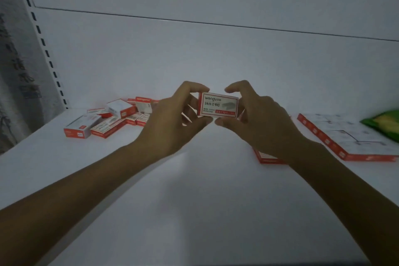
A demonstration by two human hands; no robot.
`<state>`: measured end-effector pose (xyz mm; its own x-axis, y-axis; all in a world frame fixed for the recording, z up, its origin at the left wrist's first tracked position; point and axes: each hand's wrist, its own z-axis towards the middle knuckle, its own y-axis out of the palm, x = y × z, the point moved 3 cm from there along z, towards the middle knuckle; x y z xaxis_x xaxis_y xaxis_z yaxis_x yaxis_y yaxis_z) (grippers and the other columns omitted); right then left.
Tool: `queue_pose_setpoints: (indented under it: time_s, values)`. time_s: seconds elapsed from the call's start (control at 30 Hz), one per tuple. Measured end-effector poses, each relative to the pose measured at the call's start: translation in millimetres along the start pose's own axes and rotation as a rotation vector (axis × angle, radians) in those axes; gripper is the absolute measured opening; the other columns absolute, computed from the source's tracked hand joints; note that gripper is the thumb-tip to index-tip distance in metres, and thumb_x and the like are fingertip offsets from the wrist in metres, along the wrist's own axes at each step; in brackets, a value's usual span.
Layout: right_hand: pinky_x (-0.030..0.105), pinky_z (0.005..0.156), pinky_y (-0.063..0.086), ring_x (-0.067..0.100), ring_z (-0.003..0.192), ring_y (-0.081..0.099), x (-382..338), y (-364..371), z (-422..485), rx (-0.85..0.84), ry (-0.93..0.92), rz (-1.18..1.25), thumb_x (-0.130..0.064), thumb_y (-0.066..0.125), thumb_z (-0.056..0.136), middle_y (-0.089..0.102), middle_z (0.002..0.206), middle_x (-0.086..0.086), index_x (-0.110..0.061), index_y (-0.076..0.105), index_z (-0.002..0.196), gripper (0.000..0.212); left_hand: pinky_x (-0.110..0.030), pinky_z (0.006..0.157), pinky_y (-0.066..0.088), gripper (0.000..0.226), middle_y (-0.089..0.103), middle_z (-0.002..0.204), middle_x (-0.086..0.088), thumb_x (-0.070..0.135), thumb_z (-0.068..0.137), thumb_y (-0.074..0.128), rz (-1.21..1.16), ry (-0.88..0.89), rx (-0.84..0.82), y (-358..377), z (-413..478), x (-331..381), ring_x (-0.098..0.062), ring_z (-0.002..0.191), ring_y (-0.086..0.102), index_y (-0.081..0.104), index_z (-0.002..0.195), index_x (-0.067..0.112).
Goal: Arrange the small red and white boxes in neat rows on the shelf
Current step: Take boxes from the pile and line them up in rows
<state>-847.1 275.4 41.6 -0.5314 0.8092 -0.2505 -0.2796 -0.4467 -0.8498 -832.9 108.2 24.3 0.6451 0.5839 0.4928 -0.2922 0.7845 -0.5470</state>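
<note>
Two bare forearms, no sleeves in view up to the frame edge. Left hand (170, 123) and right hand (265, 123): no rings, no watch, no wristband, no gloves visible. Nothing worn on either wrist. Fingers slender, thumbs & index tips visible; nails too dim/blurred to tell length or polish. Low light, so skin detail (marks, hair) can't be made out. Forearms slim, widening toward bottom corners of frame. No clothing visible anywhere.
</note>
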Motion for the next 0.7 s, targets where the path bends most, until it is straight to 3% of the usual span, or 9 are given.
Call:
queue_pose_setpoints:
  time_s: [0.13, 0.23, 0.33, 0.4, 0.47, 0.53, 0.7]
  values:
    - [0.014, 0.055, 0.045, 0.009, 0.064, 0.058, 43.3, -23.5, -13.9, -0.004, 0.07, -0.03, -0.048, 0.06, 0.082, 0.066, 0.112, -0.004, -0.026, 0.036, 0.112, 0.044, -0.016, 0.062, 0.054, 0.046, 0.064, 0.099, 0.006, 0.027, 0.081, 0.066, -0.025, -0.029, -0.045, 44.5, 21.5, 18.1, -0.007, 0.073, 0.063, 0.043, 0.12, 0.019]
    - [0.016, 0.051, 0.043, 0.008, 0.064, 0.061, 74.5, -30.8, -13.5, -0.042, 0.12, -0.041, -0.049, 0.06, 0.082, 0.069, 0.104, -0.006, -0.027, 0.04, 0.108, 0.039, -0.033, 0.072, 0.057, 0.057, 0.061, 0.116, 0.007, 0.047, 0.081, 0.059, 0.109, -0.12, -0.132, 78.5, 35.3, 14.3, -0.008, 0.086, 0.062, 0.036, 0.129, 0.026]
    - [0.022, 0.059, 0.043, 0.013, 0.079, 0.063, 106.0, -37.8, -1.9, -0.1, 0.174, -0.09, -0.051, 0.059, 0.082, 0.066, 0.104, -0.006, -0.029, 0.045, 0.107, 0.036, -0.044, 0.092, 0.049, 0.082, 0.049, 0.136, 0.004, 0.067, 0.071, 0.045, 0.168, -0.32, -0.212, 105.5, 47.7, 2.6, -0.017, 0.115, 0.053, 0.026, 0.14, 0.027]
    - [0.029, 0.072, 0.045, 0.016, 0.09, 0.059, 119.9, -36.8, 5.7, -0.063, 0.166, -0.157, -0.051, 0.061, 0.081, 0.061, 0.105, -0.004, -0.028, 0.048, 0.109, 0.038, -0.047, 0.097, 0.045, 0.092, 0.043, 0.142, 0.0, 0.073, 0.064, 0.041, 0.147, -0.412, -0.218, 118.8, 54.5, -2.7, -0.021, 0.123, 0.048, 0.026, 0.141, 0.025]
    - [0.034, 0.085, 0.044, 0.017, 0.099, 0.053, 128.9, -24.9, 10.1, -0.066, 0.155, -0.243, -0.053, 0.059, 0.081, 0.056, 0.109, -0.003, -0.028, 0.049, 0.114, 0.043, -0.046, 0.097, 0.044, 0.085, 0.045, 0.14, -0.001, 0.07, 0.071, 0.045, 0.103, -0.468, -0.218, 132.9, 55.9, -7.1, -0.021, 0.122, 0.048, 0.03, 0.14, 0.024]
    - [0.036, 0.094, 0.038, 0.018, 0.108, 0.049, 137.5, -3.2, 8.7, -0.134, 0.175, -0.271, -0.053, 0.055, 0.083, 0.052, 0.119, -0.002, -0.028, 0.046, 0.123, 0.048, -0.039, 0.093, 0.046, 0.062, 0.051, 0.133, 0.002, 0.058, 0.083, 0.052, 0.124, -0.486, -0.219, 148.3, 52.1, -11.1, -0.017, 0.114, 0.053, 0.036, 0.134, 0.028]
    - [0.031, 0.102, 0.033, 0.011, 0.118, 0.045, 152.0, 18.4, -12.5, -0.152, 0.236, -0.098, -0.045, 0.05, 0.089, 0.049, 0.131, -0.007, -0.03, 0.044, 0.128, 0.042, -0.024, 0.08, 0.043, 0.041, 0.056, 0.123, 0.012, 0.049, 0.089, 0.048, 0.112, -0.46, -0.225, 157.9, 44.7, -22.3, -0.007, 0.103, 0.055, 0.043, 0.127, 0.034]
